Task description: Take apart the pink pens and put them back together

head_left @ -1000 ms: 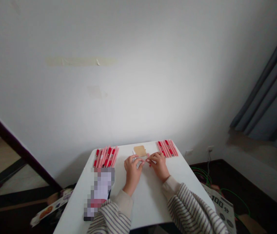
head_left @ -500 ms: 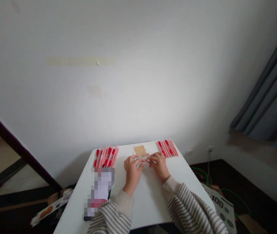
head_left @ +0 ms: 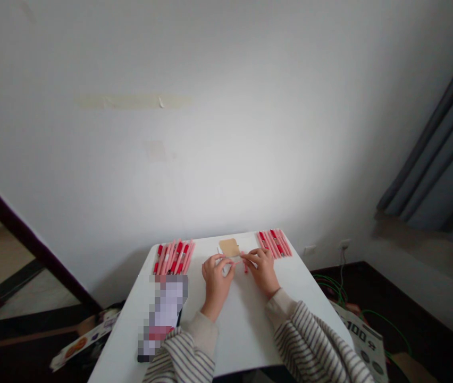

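Over the middle of the white table, my left hand is closed in a pinch. A thin pale pink piece sticks out from its fingertips toward the right; it is too small to name exactly. My right hand also pinches, thumb against forefinger, and what it holds is too small to make out. A short pink and red stick-like part lies beside the right fingers, partly covered by them. Just beyond both hands is a tan square pad with something white under its left edge.
A row of pink and red pens lies at the back left, and a similar row of pens at the back right. A blurred-out phone-like object rests near the left forearm. Behind the table stands a white wall.
My fingertips have drawn slightly apart, the right hand shifting a little to the right and the left a little to the left. The pens and pad stay where they were.
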Demonstrator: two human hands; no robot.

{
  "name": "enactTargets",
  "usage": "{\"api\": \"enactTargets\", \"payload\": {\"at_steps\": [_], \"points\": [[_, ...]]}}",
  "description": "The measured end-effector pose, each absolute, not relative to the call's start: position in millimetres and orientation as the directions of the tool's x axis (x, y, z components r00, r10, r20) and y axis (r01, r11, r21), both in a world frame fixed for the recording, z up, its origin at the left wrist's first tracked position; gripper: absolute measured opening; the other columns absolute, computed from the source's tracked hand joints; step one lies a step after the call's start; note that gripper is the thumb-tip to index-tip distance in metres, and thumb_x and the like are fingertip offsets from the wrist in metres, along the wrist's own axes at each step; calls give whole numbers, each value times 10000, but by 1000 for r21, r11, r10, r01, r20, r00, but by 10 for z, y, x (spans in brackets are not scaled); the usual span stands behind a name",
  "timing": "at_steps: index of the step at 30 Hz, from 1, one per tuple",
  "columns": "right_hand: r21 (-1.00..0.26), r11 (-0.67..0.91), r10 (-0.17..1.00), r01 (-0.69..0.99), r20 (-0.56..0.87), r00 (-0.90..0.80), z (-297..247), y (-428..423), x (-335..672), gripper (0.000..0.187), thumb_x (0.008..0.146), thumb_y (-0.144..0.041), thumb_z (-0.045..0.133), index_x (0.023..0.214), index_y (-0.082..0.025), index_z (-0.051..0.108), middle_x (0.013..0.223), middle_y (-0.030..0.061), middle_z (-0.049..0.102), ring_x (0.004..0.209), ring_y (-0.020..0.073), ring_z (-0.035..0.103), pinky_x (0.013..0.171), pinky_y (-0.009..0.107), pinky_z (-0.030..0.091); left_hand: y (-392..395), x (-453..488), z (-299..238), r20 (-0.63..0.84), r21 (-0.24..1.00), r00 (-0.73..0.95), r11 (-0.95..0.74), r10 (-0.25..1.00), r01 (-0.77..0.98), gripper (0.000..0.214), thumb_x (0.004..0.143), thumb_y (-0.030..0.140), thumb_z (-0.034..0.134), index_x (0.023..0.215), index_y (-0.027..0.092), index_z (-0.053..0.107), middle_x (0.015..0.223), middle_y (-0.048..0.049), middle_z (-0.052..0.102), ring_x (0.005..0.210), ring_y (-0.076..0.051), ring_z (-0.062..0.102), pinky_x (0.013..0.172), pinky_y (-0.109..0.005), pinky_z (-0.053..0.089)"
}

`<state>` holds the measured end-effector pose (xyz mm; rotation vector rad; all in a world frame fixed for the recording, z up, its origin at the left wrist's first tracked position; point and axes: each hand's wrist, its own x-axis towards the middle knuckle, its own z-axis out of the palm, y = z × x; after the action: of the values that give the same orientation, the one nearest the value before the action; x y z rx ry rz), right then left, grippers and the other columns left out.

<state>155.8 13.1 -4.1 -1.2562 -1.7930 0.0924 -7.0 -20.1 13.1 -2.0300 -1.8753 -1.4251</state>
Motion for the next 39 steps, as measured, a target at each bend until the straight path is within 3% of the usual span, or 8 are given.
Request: {"api": "enactTargets", "payload": {"at_steps": [14,33,39], "points": [[-397,462,764,793,632,-129,-22,80,1580,221,772,-179,705,820,-389,750,1087,32,615,1100,287,402,935,483,292,-213,-89,149,602,525,-219,-173,768,834,77,748,293,650,786,271,714,985,-34,639,984,-213,556,884,-387,394],[-392,467,784,793,598,-166,-5,64,1557,94,791,-245,699,814,-332,726,1121,23,609,1116,264,417,956,451,305,-221,-90,159,606,521,-230,-162,761,838,84,754,319,651,783,278,718,977,-43,639,986,-219,550,886,-391,392],[-449,520,757,727,636,-149,6,102,1561,66,851,-253,631,864,-286,686,1020,14,656,1060,228,457,940,396,331,-215,-88,156,609,529,-231,-171,758,831,90,755,329,653,788,275,718,968,-40,637,986,-217,551,891,-390,389]]}}
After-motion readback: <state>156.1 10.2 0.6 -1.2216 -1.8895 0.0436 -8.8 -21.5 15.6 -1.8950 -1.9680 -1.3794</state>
